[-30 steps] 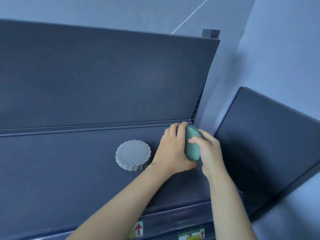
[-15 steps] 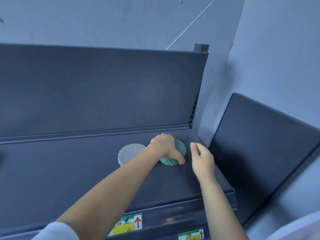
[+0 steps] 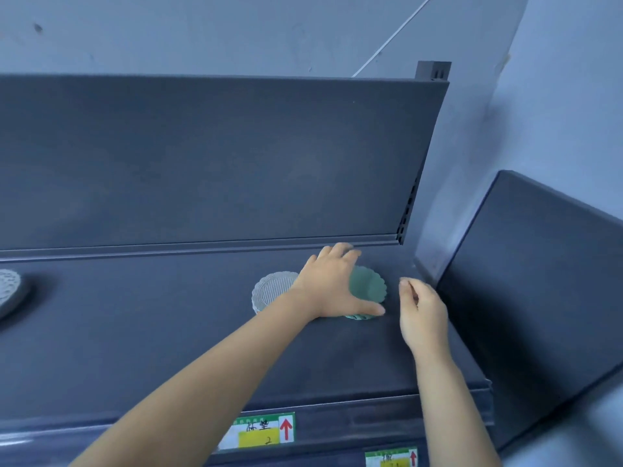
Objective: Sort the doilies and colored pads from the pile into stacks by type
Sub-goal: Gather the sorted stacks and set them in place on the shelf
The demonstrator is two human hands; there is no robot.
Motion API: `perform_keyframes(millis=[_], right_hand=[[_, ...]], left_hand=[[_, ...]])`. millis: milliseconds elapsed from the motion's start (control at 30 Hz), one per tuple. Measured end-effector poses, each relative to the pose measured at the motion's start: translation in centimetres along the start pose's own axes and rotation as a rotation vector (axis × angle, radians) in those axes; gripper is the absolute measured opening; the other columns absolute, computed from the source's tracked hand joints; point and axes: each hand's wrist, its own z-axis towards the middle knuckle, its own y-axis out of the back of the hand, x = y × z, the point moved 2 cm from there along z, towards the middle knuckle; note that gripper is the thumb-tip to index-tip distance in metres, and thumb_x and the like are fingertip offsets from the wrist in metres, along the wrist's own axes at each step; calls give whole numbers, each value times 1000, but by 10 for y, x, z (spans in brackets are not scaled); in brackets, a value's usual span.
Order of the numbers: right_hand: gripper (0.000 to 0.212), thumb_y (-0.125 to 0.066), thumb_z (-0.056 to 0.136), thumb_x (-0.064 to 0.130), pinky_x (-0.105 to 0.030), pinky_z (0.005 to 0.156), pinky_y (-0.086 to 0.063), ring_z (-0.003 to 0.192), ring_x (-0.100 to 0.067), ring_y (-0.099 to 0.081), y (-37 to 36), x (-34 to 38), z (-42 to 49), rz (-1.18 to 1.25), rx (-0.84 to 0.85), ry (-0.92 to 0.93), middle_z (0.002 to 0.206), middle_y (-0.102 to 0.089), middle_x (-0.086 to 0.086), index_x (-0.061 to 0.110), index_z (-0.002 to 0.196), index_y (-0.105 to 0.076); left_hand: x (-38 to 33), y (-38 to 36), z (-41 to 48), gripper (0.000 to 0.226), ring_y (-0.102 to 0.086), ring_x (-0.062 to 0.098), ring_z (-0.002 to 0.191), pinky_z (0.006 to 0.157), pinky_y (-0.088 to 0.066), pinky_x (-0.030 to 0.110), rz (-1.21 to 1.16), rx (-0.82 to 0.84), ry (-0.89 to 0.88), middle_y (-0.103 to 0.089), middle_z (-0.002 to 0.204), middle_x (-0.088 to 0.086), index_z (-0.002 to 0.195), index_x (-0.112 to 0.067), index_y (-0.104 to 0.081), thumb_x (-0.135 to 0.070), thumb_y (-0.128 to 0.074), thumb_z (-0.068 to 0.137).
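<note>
A stack of green scalloped pads [image 3: 368,288] lies flat on the dark shelf [image 3: 168,332]. My left hand [image 3: 332,281] rests over its left side, fingers stretched past the far edge and thumb along the near edge. Just left of it stands a stack of grey round doilies [image 3: 274,291], partly hidden by my left wrist. My right hand [image 3: 421,308] hovers to the right of the green stack with loosely curled fingers and holds nothing.
The shelf's back panel [image 3: 236,156] rises right behind the stacks. A second dark shelf unit [image 3: 539,281] stands close on the right. Another pale patterned item [image 3: 10,291] shows at the far left edge. Price labels [image 3: 259,431] line the shelf front.
The green pads were upright between both hands; now they lie flat on the shelf beside the grey stack. My right hand has let go and drawn back to the right.
</note>
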Motion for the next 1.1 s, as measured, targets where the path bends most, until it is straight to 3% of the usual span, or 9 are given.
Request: perform_keyframes(millis=[100, 200, 300, 400, 533, 667, 833, 933, 1100], right_hand=[[29, -49, 97, 20, -28, 86, -39, 106, -23, -57, 3, 10, -3, -12, -42, 17, 116, -61, -8, 6, 118, -62], [33, -53, 94, 20, -34, 95, -43, 116, -24, -53, -9, 50, -22, -116, -18, 198, 127, -55, -4, 11, 125, -56], [39, -56, 92, 24, -20, 96, -32, 124, -16, -47, -47, 122, -59, -143, 98, 425, 133, -50, 3, 16, 130, -54], [46, -56, 91, 34, -15, 89, -31, 126, -6, -43, -103, 202, -115, -149, 220, 596, 137, -44, 13, 25, 136, -48], [56, -52, 92, 41, -14, 90, -34, 128, -3, -37, -185, 298, -208, -137, 478, 755, 141, -36, 21, 31, 144, -33], [59, -52, 92, 41, -20, 97, -35, 131, -6, -36, -265, 396, -310, -92, 611, 886, 143, -36, 17, 29, 146, -31], [58, -50, 93, 44, -27, 96, -40, 130, -11, -39, -361, 498, -432, -31, 757, 996, 145, -35, 13, 30, 146, -31], [60, -50, 92, 46, -29, 98, -40, 131, -12, -37, -415, 545, -490, -34, 885, 1019, 146, -34, 12, 30, 146, -30], [60, -50, 92, 49, -30, 100, -39, 133, -13, -35, -517, 612, -553, -50, 999, 1094, 147, -35, 12, 30, 145, -31]], left_hand=[[22, 29, -43, 84, -31, 13, 135, 111, -27, 29, -23, -155, -93, -33, 149, -9, 146, -21, -33, -60, -65, 78], [65, 61, -98, 81, -33, 13, 136, 110, -26, 27, 149, -260, -44, -36, 148, -9, 146, -20, -33, -64, -57, 81], [117, 104, -157, 89, -54, 22, 120, 98, -44, 35, 354, -448, 68, -57, 132, -1, 132, -12, -54, -80, -40, 77], [179, 148, -227, 91, -64, 28, 102, 84, -52, 38, 495, -526, 254, -66, 114, 5, 119, -6, -63, -81, -33, 76], [259, 202, -347, 94, -67, 27, 95, 76, -53, 36, 574, -554, 523, -69, 106, 4, 124, -3, -60, -79, -33, 76], [344, 246, -478, 96, -65, 29, 93, 74, -52, 37, 601, -511, 778, -68, 101, 6, 120, -5, -61, -82, -24, 76], [430, 288, -627, 105, -53, 25, 119, 94, -43, 37, 630, -413, 1081, -57, 127, 1, 133, -15, -47, -88, -7, 68], [479, 309, -690, 104, -44, 24, 128, 101, -38, 36, 611, -388, 1187, -49, 139, 1, 141, -17, -36, -89, -12, 70], [581, 321, -758, 97, -42, 24, 130, 103, -37, 38, 577, -362, 1319, -46, 141, 3, 142, -17, -35, -86, -22, 76]])
